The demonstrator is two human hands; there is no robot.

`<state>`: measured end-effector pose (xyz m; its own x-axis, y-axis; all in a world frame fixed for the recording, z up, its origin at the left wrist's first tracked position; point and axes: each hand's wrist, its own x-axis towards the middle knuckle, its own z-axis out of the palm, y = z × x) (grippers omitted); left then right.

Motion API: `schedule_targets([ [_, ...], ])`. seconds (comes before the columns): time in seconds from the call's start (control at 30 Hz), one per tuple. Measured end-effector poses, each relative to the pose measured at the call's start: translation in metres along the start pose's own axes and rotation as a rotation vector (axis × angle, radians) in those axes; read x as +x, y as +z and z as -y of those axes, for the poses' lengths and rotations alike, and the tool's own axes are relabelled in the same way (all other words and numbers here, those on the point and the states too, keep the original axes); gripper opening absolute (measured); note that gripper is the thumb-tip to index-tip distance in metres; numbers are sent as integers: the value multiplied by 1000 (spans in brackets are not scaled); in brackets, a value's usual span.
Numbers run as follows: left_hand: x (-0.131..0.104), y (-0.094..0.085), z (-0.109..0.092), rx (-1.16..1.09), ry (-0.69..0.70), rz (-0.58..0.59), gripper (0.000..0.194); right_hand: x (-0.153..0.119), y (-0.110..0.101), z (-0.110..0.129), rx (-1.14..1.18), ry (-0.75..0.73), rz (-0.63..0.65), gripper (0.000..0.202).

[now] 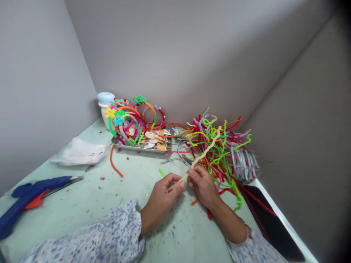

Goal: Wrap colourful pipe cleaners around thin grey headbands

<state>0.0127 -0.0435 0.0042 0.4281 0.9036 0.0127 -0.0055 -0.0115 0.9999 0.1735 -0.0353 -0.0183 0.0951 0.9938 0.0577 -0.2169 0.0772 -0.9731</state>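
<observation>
Evidently for control, the left hand [161,199] and right hand [204,185] pinch the cream pipe cleaner [206,151] at nearby points, keeping it taut.

Right of the silver tray [142,149], a tangle of fuzzy stems [216,157] is coloured red, lime, pink, lilac and orange, and a wavy stem [205,153] is tinted pale yellow. Above the tray, hoops [154,118] are banded in orange, green, red and purple. Left of it, a white jar [103,106] is topped in light blue. Nearer than it, white sleeves [109,233] are speckled with blue.
</observation>
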Motion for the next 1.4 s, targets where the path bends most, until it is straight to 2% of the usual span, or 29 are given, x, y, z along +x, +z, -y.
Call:
schedule_targets([
  [0.1, 2, 0, 2, 17, 10, -14, 23, -2, 2, -2, -61, 17, 67, 25],
  [0.17, 3, -1, 6, 56, -10, -15, 24, -2, 3, -2, -56, 26, 68, 24],
  [0.3, 2, -1, 11, 99, -30, -21, 24, 2, 0, -1, 42, 18, -26, 21],
  [0.53, 1, -2, 3, 146, -9, -37, 23, 2, 4, 6, 196, 54, -142, 24],
  [0.73, 1, -1, 7, 119, -24, -30, 23, 4, 2, 6, 220, 71, -148, 24],
  [0.9, 1, -3, 7, -6, -37, 95, 25, 4, -4, 1, 178, 40, -97, 19],
  [1.1, 5, -10, 0, -217, -29, 344, 37, 5, -6, 3, 268, 110, -79, 20],
  [1.27, 8, -11, -2, -507, -184, 445, 48, 10, -11, 9, 388, 86, -151, 22],
  [1.4, 10, -13, -5, -735, -301, 484, 61, 7, -9, 9, 356, 109, -77, 19],
])
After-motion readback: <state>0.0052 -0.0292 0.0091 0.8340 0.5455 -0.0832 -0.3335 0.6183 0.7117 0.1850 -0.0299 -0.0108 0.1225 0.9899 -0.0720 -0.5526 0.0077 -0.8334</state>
